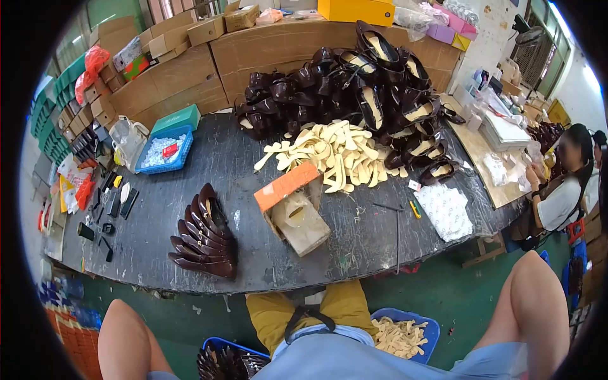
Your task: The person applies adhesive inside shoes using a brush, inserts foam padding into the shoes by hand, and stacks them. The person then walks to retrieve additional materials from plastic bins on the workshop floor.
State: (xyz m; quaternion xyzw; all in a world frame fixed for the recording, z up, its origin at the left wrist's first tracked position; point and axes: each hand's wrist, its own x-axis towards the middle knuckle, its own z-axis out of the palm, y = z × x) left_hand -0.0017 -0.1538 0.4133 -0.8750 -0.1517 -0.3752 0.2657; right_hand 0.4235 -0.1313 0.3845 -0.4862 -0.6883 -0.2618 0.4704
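Neither of my hands shows. Only my bent left arm [130,339] and right arm [529,304] reach in at the lower edges, with the hands out of frame. Nearest in front of me on the dark worktable [297,266], a fanned row of glossy dark brown shoes [206,237] stands at left. Beside it sits a worn box-like holder [301,225] with an orange block [287,187] on top. Behind these lies a heap of cream insoles [335,152], and beyond that a tall pile of dark shoes [354,79].
A blue basket [166,170] of small white pieces stands at left. White paper sheets [443,212], a yellow-green cutter [415,209] and a thin rod [398,240] lie at right. Bins of insoles [430,335] and shoes [231,362] are below. A co-worker [560,190] is at far right.
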